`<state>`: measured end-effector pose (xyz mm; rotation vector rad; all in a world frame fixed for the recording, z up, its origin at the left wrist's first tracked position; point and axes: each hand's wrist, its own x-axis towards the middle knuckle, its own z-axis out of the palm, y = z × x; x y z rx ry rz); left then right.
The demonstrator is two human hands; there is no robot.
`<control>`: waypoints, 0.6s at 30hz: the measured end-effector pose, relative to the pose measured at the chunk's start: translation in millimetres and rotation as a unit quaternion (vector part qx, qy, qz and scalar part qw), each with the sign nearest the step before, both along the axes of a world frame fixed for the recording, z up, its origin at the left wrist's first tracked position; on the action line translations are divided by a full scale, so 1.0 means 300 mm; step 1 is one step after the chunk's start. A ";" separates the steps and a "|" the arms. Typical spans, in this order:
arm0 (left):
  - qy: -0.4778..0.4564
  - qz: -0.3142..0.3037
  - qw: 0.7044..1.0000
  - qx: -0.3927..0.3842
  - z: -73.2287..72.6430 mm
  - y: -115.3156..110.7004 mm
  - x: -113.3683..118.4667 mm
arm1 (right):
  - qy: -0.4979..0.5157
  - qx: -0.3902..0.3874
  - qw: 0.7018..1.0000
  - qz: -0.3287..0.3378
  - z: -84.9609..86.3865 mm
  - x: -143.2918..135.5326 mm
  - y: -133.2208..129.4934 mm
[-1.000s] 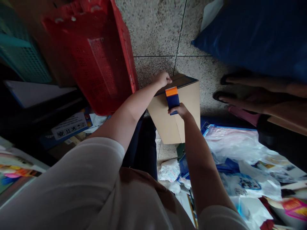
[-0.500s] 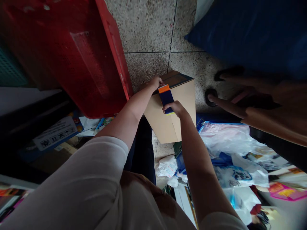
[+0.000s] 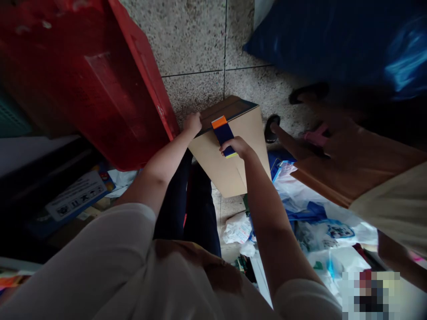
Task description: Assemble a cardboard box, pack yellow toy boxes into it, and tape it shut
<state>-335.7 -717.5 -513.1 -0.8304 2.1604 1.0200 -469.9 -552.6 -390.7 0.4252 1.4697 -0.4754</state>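
A tan cardboard box (image 3: 230, 164) stands on the floor in front of my legs, its brown top edged with dark strips. My right hand (image 3: 237, 146) is wrapped round the lower end of a slim dark blue box (image 3: 224, 133) with an orange end and a yellow bottom edge. That slim box lies against the upper part of the carton, its orange end over the top edge. At the carton's upper left corner, my left hand (image 3: 193, 123) has its fingers curled over the edge; the fingertips are partly hidden.
A red plastic crate (image 3: 133, 89) stands to the left. On the right another person crouches or sits, a sandalled foot (image 3: 272, 128) close to the carton. Plastic bags (image 3: 238, 227) lie at the lower right, and a large dark blue sack (image 3: 300, 40) at the upper right.
My left hand has moved left, from beside the slim box's orange end to the carton's corner. My right hand keeps its hold. The other person has leaned further into view.
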 end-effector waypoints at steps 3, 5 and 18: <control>0.050 -0.116 0.992 0.024 0.140 0.046 0.100 | -0.001 0.001 1.000 0.010 0.009 -0.008 -0.012; 0.094 -0.228 0.962 0.114 0.220 0.126 0.164 | -0.003 -0.004 1.000 0.020 0.012 -0.010 -0.018; 0.097 -0.332 0.926 0.150 0.130 0.550 0.157 | 0.133 -0.020 0.975 0.179 -0.019 -0.001 0.042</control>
